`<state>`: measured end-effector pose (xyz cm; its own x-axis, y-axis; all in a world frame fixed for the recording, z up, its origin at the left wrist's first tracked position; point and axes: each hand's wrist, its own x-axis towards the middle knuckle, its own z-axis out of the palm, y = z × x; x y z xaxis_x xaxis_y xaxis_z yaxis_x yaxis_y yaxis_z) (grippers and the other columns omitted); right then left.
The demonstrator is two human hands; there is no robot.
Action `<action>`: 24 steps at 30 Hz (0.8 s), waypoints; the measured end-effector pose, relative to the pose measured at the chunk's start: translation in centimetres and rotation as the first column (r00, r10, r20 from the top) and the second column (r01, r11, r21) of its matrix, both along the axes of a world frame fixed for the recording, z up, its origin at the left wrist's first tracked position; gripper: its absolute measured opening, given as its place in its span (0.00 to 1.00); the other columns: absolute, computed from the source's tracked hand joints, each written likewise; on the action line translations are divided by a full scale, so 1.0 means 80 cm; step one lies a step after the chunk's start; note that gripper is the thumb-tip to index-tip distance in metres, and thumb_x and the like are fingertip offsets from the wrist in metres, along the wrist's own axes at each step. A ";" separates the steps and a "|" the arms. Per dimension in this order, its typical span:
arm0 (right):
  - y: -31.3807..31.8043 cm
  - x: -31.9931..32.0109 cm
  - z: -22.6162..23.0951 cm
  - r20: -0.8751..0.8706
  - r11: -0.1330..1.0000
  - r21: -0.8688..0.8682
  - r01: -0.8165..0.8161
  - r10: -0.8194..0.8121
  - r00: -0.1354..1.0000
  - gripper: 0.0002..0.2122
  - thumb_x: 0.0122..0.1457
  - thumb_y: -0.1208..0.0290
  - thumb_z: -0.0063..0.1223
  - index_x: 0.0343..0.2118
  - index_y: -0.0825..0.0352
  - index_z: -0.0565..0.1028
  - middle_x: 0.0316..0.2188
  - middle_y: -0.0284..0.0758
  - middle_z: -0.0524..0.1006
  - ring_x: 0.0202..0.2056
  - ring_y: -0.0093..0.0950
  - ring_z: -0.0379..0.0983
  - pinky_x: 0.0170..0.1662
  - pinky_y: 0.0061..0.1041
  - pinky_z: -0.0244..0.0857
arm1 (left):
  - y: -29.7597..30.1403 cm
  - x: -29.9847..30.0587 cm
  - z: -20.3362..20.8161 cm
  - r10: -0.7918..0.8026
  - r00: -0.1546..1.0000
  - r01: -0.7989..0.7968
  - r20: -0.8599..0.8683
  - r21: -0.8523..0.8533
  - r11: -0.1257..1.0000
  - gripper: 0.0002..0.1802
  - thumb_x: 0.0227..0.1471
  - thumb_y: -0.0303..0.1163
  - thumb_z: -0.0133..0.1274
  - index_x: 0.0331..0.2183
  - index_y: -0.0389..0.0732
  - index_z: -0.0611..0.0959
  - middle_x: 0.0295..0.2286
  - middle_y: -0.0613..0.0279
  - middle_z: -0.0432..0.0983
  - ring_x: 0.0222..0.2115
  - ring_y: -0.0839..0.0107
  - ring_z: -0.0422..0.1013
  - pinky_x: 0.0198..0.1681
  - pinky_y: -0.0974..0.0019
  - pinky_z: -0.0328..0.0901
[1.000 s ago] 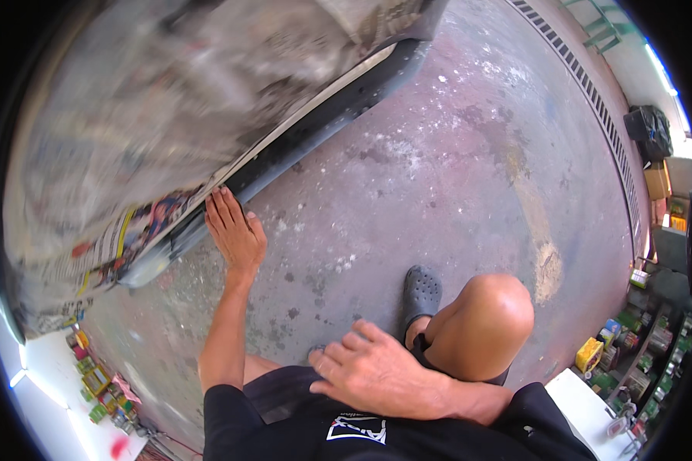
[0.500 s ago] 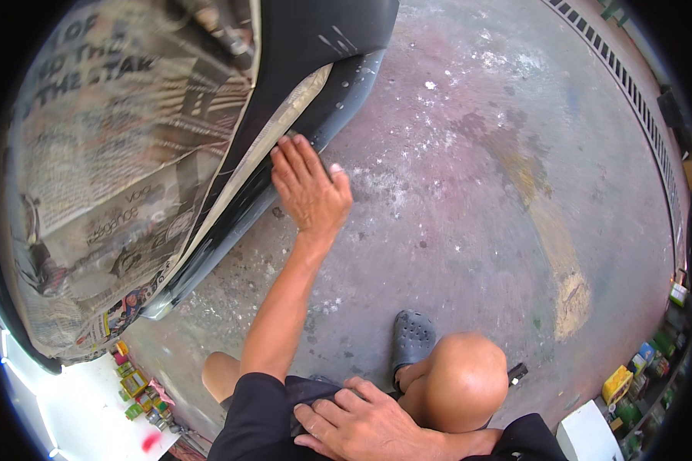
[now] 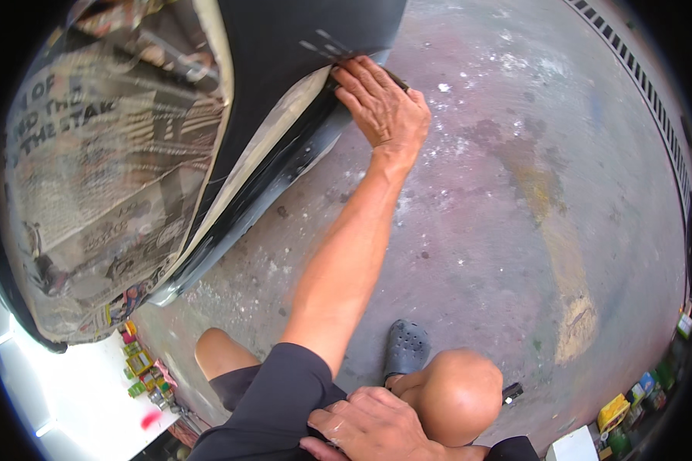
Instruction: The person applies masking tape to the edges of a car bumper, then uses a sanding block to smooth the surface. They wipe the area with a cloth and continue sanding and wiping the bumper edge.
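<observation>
Panel under left hand, beyond right hand

It's a black short-sleeved shirt, a perforated dark grey clog, and probably black shorts, though those are mostly hidden tbh.

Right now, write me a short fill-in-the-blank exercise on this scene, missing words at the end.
1. The hand at the dark bodywork is the person's ____ one.
2. The printed sheet at the picture's left is a page of ____.
3. The clog with holes stands on the ____.

Missing words: left; newspaper; floor.
</observation>
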<state>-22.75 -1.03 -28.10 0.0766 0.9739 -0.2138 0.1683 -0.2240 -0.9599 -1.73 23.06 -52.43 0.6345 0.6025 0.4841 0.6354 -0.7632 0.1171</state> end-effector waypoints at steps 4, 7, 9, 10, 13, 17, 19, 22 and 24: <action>0.003 -0.019 -0.003 -0.022 0.975 0.140 0.172 -0.171 0.985 0.11 0.60 0.57 0.64 0.35 0.61 0.81 0.30 0.39 0.79 0.36 0.42 0.76 0.41 0.43 0.69 | 0.016 -0.052 0.003 -0.186 0.982 0.189 -0.043 0.082 0.979 0.47 0.53 0.39 0.55 0.67 0.22 0.64 0.69 0.29 0.57 0.70 0.38 0.53 0.71 0.40 0.50; 0.028 -0.032 0.003 0.000 0.997 0.066 -0.037 0.037 0.999 0.12 0.61 0.57 0.64 0.34 0.60 0.81 0.28 0.38 0.78 0.33 0.41 0.76 0.39 0.42 0.68 | 0.033 -0.129 0.001 -0.220 0.970 0.225 -0.108 0.036 0.974 0.51 0.52 0.41 0.56 0.70 0.24 0.61 0.71 0.32 0.52 0.73 0.39 0.48 0.74 0.42 0.46; 0.039 -0.046 0.011 0.040 0.996 0.054 -0.065 0.063 0.997 0.12 0.61 0.56 0.64 0.34 0.60 0.81 0.27 0.37 0.78 0.32 0.41 0.75 0.38 0.41 0.68 | 0.042 -0.185 0.005 -0.246 0.961 0.246 -0.128 -0.015 0.969 0.50 0.52 0.39 0.55 0.71 0.28 0.59 0.72 0.35 0.50 0.73 0.39 0.49 0.74 0.41 0.47; 0.040 -0.058 0.013 0.064 0.995 0.102 0.004 -0.010 0.998 0.12 0.61 0.56 0.64 0.33 0.60 0.81 0.27 0.37 0.78 0.31 0.40 0.75 0.38 0.41 0.68 | 0.052 -0.218 0.004 -0.260 0.955 0.259 -0.140 -0.031 0.965 0.49 0.53 0.38 0.54 0.72 0.29 0.59 0.72 0.36 0.51 0.73 0.40 0.49 0.74 0.40 0.47; 0.052 -0.091 0.021 0.092 0.983 0.172 0.070 -0.087 0.992 0.12 0.62 0.56 0.64 0.33 0.60 0.80 0.27 0.36 0.77 0.30 0.40 0.75 0.37 0.40 0.67 | 0.100 -0.331 0.002 -0.281 0.937 0.272 -0.207 -0.070 0.960 0.48 0.57 0.36 0.49 0.74 0.35 0.54 0.74 0.43 0.46 0.75 0.45 0.45 0.76 0.42 0.44; 0.070 -0.134 0.018 0.020 0.965 0.252 0.073 -0.080 0.997 0.12 0.63 0.57 0.63 0.33 0.60 0.80 0.27 0.36 0.77 0.30 0.39 0.74 0.37 0.39 0.65 | 0.168 -0.500 0.002 -0.304 0.913 0.318 -0.273 0.006 0.948 0.48 0.58 0.35 0.48 0.75 0.37 0.52 0.74 0.45 0.48 0.75 0.47 0.45 0.76 0.42 0.44; 0.073 -0.146 0.021 0.052 0.965 0.256 0.052 -0.068 0.996 0.12 0.63 0.57 0.63 0.34 0.61 0.79 0.27 0.36 0.76 0.31 0.39 0.74 0.37 0.39 0.65 | 0.202 -0.584 0.001 -0.286 0.909 0.305 -0.304 0.014 0.952 0.48 0.58 0.34 0.49 0.75 0.38 0.53 0.74 0.45 0.49 0.75 0.46 0.46 0.75 0.41 0.44; 0.067 -0.152 0.026 0.098 0.969 0.245 0.039 -0.065 0.993 0.12 0.63 0.57 0.62 0.33 0.62 0.78 0.28 0.37 0.76 0.32 0.39 0.74 0.37 0.38 0.66 | 0.230 -0.682 0.005 -0.212 0.878 0.234 -0.428 -0.002 0.972 0.47 0.59 0.35 0.49 0.75 0.36 0.53 0.74 0.43 0.48 0.75 0.44 0.45 0.76 0.39 0.41; 0.063 -0.154 0.024 0.096 0.963 0.265 0.055 -0.083 0.992 0.12 0.62 0.57 0.62 0.33 0.62 0.78 0.28 0.37 0.76 0.32 0.39 0.74 0.37 0.38 0.66 | 0.222 -0.669 0.000 -0.236 0.892 0.263 -0.385 0.017 0.965 0.46 0.61 0.36 0.48 0.75 0.35 0.52 0.74 0.42 0.47 0.75 0.43 0.44 0.76 0.38 0.40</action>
<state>-35.04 3.98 -26.17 0.1544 0.9862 0.0599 0.2648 0.0171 -0.9642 -55.25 40.81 -52.41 0.9021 0.3752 0.2130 0.4095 -0.9000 -0.1492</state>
